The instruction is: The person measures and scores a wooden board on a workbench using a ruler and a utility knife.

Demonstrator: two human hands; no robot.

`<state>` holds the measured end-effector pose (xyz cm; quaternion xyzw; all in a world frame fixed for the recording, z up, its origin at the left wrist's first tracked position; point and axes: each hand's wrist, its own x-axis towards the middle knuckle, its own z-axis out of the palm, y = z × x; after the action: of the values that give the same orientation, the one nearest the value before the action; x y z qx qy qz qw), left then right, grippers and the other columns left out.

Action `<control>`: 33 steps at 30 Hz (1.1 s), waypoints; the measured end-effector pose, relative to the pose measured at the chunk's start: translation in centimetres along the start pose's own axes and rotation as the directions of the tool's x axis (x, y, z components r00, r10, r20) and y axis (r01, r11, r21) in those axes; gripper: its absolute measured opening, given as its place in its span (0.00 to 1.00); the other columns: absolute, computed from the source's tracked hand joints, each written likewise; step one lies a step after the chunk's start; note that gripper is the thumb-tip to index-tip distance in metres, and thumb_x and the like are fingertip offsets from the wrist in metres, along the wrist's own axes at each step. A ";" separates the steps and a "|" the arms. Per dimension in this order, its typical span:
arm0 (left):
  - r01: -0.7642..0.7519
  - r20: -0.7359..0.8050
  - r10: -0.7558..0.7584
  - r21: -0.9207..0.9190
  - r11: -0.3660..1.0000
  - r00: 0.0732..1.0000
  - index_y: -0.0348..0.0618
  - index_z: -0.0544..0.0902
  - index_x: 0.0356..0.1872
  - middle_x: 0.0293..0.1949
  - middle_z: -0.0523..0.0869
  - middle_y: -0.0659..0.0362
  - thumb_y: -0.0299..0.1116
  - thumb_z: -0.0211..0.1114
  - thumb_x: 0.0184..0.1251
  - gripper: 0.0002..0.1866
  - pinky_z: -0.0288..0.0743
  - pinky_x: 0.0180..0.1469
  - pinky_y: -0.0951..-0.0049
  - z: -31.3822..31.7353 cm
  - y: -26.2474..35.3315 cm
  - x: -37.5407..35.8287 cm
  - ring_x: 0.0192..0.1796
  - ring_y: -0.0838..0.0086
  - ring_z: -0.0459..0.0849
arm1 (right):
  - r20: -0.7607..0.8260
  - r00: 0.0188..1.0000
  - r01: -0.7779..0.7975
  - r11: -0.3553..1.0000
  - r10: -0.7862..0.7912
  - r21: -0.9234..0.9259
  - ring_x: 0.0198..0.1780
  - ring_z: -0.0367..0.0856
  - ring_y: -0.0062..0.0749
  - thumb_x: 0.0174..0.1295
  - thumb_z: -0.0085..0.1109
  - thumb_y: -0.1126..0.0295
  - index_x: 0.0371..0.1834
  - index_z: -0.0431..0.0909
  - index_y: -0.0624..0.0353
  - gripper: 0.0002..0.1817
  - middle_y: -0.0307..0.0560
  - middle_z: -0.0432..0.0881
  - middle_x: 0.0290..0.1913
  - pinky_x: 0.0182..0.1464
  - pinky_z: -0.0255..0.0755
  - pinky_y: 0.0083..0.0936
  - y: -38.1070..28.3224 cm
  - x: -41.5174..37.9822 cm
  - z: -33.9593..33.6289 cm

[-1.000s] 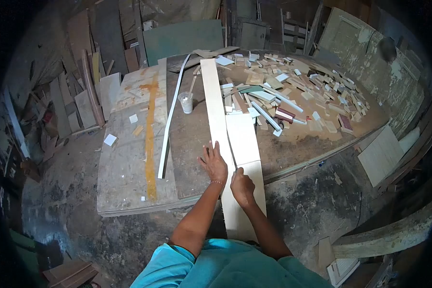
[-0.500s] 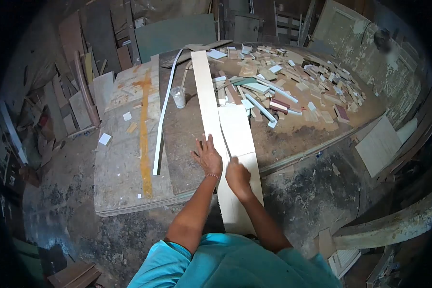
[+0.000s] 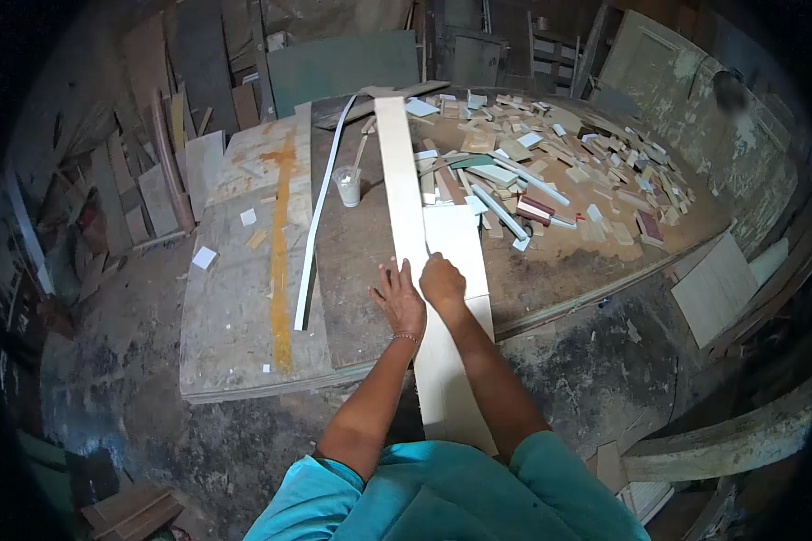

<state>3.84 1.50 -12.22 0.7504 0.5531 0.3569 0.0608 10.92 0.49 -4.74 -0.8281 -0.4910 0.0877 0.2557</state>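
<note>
A long pale wooden strip (image 3: pixel 399 162) runs from the far part of the table toward me. My left hand (image 3: pixel 400 302) lies on its near part, fingers spread and pressing down. Just to the right, my right hand (image 3: pixel 443 280) is closed in a fist around a thin dark-bladed tool (image 3: pixel 427 242), seen edge-on along the strip's right edge; its handle is hidden in my fist. Beneath and beside this hand lies a wider pale board (image 3: pixel 456 243). Another pale length of board (image 3: pixel 451 397) reaches past the table edge toward my body.
Many small wood offcuts (image 3: pixel 595 171) cover the table's right side. A plastic cup (image 3: pixel 347 187) with a stick in it stands left of the strip, near a long white strip (image 3: pixel 312 225). Worn plywood (image 3: pixel 235 298) lies at left. A curved timber (image 3: pixel 731 433) sits at lower right.
My right hand has moved forward along the strip's edge, away from my body, and less of the blade shows. My left hand stays on the strip. The view has shifted slightly.
</note>
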 end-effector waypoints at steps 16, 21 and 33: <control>0.028 0.058 -0.024 -0.072 0.997 0.998 0.48 0.63 0.58 0.62 0.61 0.54 0.31 0.44 0.63 0.20 0.37 0.62 0.44 0.6 -0.4 1.1 0.66 0.61 0.55 | 0.035 0.997 -0.066 0.998 0.066 -0.015 0.37 0.78 0.56 0.60 0.39 0.63 0.38 0.67 0.67 0.15 0.64 0.78 0.31 0.40 0.71 0.45 1.2 -3.7 1.5; 0.027 0.061 -0.021 -0.099 0.995 0.998 0.46 0.64 0.58 0.61 0.62 0.50 0.31 0.44 0.64 0.19 0.39 0.62 0.44 1.2 -0.7 0.6 0.65 0.60 0.56 | 0.052 0.993 -0.105 0.994 0.104 0.018 0.36 0.78 0.57 0.61 0.40 0.61 0.37 0.67 0.66 0.16 0.64 0.78 0.31 0.39 0.70 0.47 2.3 -3.4 2.5; 0.057 0.137 -0.040 -0.124 0.991 0.990 0.43 0.67 0.54 0.55 0.68 0.48 0.28 0.47 0.61 0.18 0.41 0.61 0.41 2.5 -1.5 0.2 0.61 0.57 0.61 | 0.059 0.992 -0.118 0.991 0.115 0.060 0.36 0.77 0.59 0.61 0.37 0.59 0.38 0.65 0.66 0.18 0.66 0.78 0.31 0.39 0.69 0.48 2.8 -3.0 3.0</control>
<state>4.18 2.96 -14.68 0.7537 0.5418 0.3385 0.1544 10.32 -2.14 -9.07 -0.8440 -0.4457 0.1410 0.2628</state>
